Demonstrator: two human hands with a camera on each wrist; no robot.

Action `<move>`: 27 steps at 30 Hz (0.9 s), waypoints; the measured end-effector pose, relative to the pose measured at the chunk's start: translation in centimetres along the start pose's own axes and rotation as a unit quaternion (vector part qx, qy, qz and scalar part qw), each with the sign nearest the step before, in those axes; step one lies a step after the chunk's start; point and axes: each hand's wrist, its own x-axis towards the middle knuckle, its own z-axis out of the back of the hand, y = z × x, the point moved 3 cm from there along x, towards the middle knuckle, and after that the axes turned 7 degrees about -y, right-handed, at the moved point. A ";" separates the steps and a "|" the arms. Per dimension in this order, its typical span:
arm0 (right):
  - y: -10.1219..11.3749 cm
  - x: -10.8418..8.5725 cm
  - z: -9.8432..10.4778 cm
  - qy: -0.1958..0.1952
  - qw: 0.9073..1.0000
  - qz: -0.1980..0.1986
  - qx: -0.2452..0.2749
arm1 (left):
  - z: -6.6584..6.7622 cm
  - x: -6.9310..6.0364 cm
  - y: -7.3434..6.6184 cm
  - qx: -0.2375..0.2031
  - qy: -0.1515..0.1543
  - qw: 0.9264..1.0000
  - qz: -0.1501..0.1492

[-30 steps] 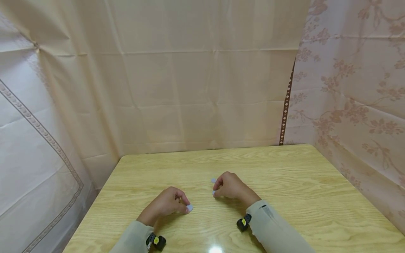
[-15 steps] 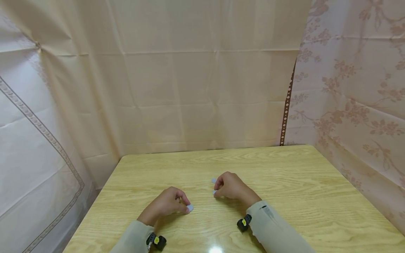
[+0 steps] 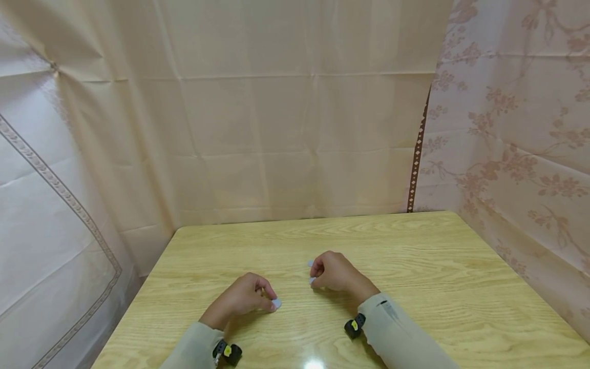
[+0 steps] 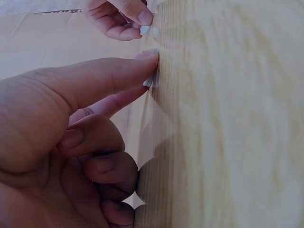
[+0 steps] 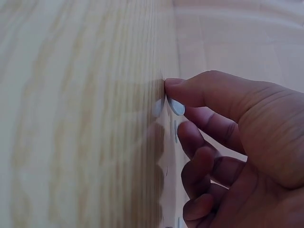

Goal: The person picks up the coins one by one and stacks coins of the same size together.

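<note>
A disc lies on the table beside the right hand.

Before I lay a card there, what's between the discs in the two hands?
In the head view, only bare wood-grain tabletop separates the left-hand disc from the right-hand disc.

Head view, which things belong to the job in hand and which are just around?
Job: left hand, pinching the near pale disc; right hand, pinching the middle disc; probably the loose far disc.

Just around: wood-grain table, black wrist cameras, beige curtain.
</note>
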 end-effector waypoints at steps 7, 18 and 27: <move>-0.1 0.0 0.0 0.006 1.000 0.015 0.003 | 0.1 -0.1 -0.1 0.000 0.001 1.000 0.000; 0.1 -0.1 0.1 0.016 0.999 0.032 0.013 | 0.1 -0.1 0.0 0.001 0.001 1.000 -0.007; -0.7 0.1 0.0 0.026 0.998 0.023 0.050 | 0.1 -0.1 0.0 -0.003 0.002 1.000 -0.001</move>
